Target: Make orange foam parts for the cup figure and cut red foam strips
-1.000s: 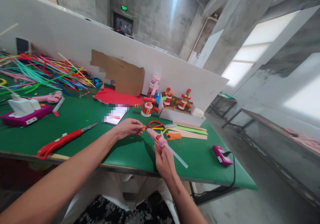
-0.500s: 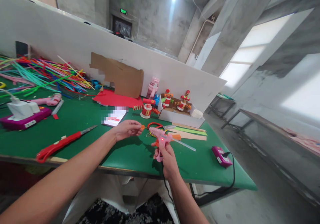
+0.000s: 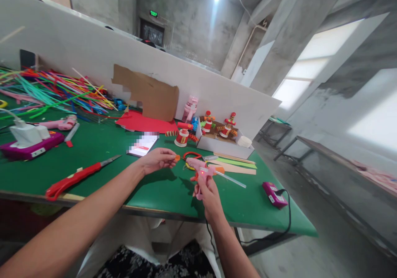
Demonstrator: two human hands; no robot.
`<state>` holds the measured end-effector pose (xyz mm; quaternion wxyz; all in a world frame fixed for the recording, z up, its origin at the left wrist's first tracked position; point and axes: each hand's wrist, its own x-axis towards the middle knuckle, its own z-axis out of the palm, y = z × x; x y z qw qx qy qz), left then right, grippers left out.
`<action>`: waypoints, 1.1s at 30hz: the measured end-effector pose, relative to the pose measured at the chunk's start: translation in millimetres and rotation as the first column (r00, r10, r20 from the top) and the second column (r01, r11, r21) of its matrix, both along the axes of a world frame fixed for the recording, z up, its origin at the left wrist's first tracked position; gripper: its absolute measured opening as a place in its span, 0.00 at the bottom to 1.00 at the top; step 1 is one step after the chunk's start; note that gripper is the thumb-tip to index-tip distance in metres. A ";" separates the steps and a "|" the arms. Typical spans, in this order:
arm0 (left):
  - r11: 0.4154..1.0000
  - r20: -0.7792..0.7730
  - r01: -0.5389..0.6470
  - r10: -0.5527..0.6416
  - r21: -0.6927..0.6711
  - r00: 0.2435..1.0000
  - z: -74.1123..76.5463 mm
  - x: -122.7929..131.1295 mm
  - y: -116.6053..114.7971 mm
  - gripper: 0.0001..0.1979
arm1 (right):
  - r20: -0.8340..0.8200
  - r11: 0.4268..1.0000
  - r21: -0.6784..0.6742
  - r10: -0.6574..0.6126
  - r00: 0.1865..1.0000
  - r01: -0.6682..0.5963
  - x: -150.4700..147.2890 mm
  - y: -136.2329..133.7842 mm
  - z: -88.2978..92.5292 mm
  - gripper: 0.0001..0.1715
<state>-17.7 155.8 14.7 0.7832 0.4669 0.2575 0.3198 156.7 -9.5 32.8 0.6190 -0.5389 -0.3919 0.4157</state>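
Between the fingertips of my left hand (image 3: 159, 161) is a small orange piece (image 3: 177, 158), pinched above the green table. My right hand (image 3: 208, 193) is wrapped round the handle of a pink glue gun (image 3: 200, 166), whose red light glows. The gun's nozzle points left toward the orange piece, with a small gap between them. A clear glue stick (image 3: 233, 179) sticks out of its back. Partly hidden behind the gun lie scissors (image 3: 192, 156) with red handles. Past my hands stands a small red and white figure (image 3: 182, 137) with coiled paper arms.
A white box (image 3: 221, 146) holds two similar figures. Paper strips (image 3: 237, 165) lie before it. On the left are a red-handled knife (image 3: 80, 177), a purple power strip (image 3: 34, 147) and a heap of pipe cleaners (image 3: 62, 92). A phone (image 3: 144, 144) lies behind my left hand.
The glue gun in my right hand has moved slightly to the right, away from the orange piece. My left hand has hardly moved.
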 end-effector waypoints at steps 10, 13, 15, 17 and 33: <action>0.999 0.026 -0.038 0.037 0.038 0.999 3.6 -6.1 0.5 0.10 | -0.178 0.998 -0.065 -0.029 0.984 0.018 59.5 -23.9 12.0 0.26; 0.996 0.018 -0.071 0.071 0.055 0.997 6.6 -7.9 -0.6 0.10 | 0.125 0.971 -0.204 -0.101 0.987 0.125 101.2 -34.1 12.6 0.23; 0.991 0.012 -0.110 0.110 0.078 0.994 10.3 -8.1 -1.7 0.11 | 0.494 0.915 -0.256 -0.153 0.856 0.312 127.1 -37.2 13.9 0.21; 0.979 0.008 -0.168 0.168 0.118 0.986 15.5 -7.6 -3.4 0.13 | 0.722 0.868 -0.257 -0.121 0.682 0.425 147.5 -37.2 18.2 0.21; -0.484 0.362 0.007 0.663 0.875 0.655 47.3 -12.7 -93.3 0.09 | 0.170 0.994 0.034 0.099 0.980 -0.106 -12.7 20.1 49.1 0.15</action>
